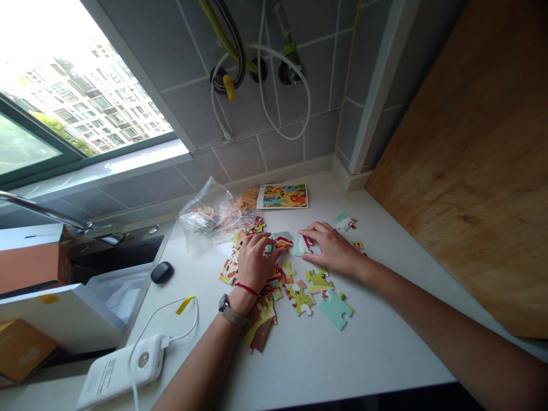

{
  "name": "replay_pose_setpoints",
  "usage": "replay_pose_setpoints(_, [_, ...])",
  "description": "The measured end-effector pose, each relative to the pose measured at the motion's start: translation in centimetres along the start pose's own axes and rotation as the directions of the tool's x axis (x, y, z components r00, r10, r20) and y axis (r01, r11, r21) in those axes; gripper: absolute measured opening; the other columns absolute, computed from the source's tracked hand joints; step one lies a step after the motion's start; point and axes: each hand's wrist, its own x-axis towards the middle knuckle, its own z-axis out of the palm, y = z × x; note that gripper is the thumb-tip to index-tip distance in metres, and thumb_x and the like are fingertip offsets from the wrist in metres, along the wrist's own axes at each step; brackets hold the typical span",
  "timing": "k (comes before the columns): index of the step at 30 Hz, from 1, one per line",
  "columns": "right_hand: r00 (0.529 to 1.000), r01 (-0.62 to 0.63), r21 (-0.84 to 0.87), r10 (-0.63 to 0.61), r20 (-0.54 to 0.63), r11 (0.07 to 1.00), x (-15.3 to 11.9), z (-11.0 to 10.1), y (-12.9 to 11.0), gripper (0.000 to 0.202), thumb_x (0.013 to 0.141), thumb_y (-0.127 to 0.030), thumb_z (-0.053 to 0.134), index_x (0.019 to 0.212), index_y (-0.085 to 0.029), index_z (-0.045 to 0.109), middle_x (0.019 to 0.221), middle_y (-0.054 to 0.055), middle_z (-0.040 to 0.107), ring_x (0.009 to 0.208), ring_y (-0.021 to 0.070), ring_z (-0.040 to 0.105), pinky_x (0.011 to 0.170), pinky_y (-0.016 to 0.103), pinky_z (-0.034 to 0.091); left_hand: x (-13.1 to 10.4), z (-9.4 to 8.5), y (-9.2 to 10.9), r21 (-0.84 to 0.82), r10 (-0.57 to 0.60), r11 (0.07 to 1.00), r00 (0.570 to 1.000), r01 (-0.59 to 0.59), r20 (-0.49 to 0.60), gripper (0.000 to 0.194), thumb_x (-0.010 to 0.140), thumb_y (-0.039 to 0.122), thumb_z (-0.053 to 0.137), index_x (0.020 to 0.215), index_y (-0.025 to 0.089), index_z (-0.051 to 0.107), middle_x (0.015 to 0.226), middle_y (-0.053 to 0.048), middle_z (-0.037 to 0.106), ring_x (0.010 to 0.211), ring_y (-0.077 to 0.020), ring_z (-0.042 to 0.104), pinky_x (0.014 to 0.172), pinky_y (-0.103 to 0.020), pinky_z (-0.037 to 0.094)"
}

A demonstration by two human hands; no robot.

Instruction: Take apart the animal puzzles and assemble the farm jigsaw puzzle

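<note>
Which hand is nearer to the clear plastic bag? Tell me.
Left. The left hand is close to the clear plastic bag, toward its near right side; the right hand is farther right, at a puzzle piece.

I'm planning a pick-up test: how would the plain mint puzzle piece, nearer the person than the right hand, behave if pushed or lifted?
The mint puzzle piece is probably stiff: it lies flat with no visible bend. It looks thin, so it is likely light. On the smooth-looking countertop, it would likely slide rather than roll.

Mint puzzle piece (pixel 298 247) sits beside orange-patterned piece (pixel 283 243).
</note>
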Motion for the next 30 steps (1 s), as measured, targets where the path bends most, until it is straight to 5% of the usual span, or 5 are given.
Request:
replay_pose_setpoints(5, [0.998,0.031,0.150,-0.023,-0.056,0.988,0.0,-0.1,-0.2,0.051,0.080,-0.020,0.078,0.130,-0.026,0.072,0.118,0.008,0.063,0.106,0.0229,0.068,0.100,0.038,0.054,-0.2,0.6,-0.6,0.106,0.033,0.994,0.999,-0.034,0.016,0.015,0.085,0.039,0.084,0.089,0.026,0.081,0.115,-0.005,0.076,0.111,-0.0297,0.066,0.099,-0.048,0.054])
replay_pose_setpoints(10, [0.977,-0.117,0.348,0.171,-0.129,0.930,0.3,-0.4,0.1,0.023,0.089,-0.032,0.067,0.103,-0.020,0.080,0.090,0.006,0.069,0.071,0.0186,0.067,0.070,0.033,0.058,-0.2,0.8,-0.8,0.108,0.042,0.993,0.999,-0.043,0.007,0.015,0.085,0.041,0.084,0.089,0.027,0.081,0.115,-0.005,0.076,0.110,-0.0291,0.068,0.098,-0.048,0.055])
replay_pose_setpoints(19, [0.894,-0.222,0.786,0.443,-0.073,0.578,1.1,0.3,0.9,0.047,0.063,-0.043,0.088,0.099,-0.021,0.067,0.080,0.000,0.070,0.062,0.0171,0.069,0.056,0.028,0.058,-0.3,0.7,-0.4,0.031,0.085,0.996,0.995,-0.086,0.051,0.015,0.087,0.038,0.083,0.089,0.023,0.079,0.116,-0.006,0.075,0.112,-0.0277,0.066,0.100,-0.047,0.056])
replay_pose_setpoints(25, [0.917,-0.218,0.745,0.393,-0.064,0.630,0.9,1.1,1.1,0.035,0.070,-0.042,0.085,0.097,-0.021,0.078,0.087,0.006,0.078,0.073,0.0215,0.074,0.062,0.032,0.064,-0.2,0.5,-0.1,0.022,0.089,0.996,0.994,-0.090,0.061,0.016,0.087,0.038,0.082,0.087,0.023,0.078,0.113,-0.006,0.075,0.110,-0.0283,0.065,0.096,-0.047,0.057])
replay_pose_setpoints(30, [0.924,-0.290,0.657,0.382,0.004,0.696,0.5,0.4,0.4,0.038,0.080,-0.044,0.076,0.109,-0.020,0.081,0.062,0.001,0.072,0.040,0.0145,0.058,0.036,0.025,0.047,-0.3,0.6,-0.2,0.027,0.099,0.995,0.993,-0.100,0.060,0.016,0.088,0.038,0.081,0.089,0.022,0.077,0.112,-0.006,0.075,0.107,-0.0288,0.066,0.093,-0.047,0.058])
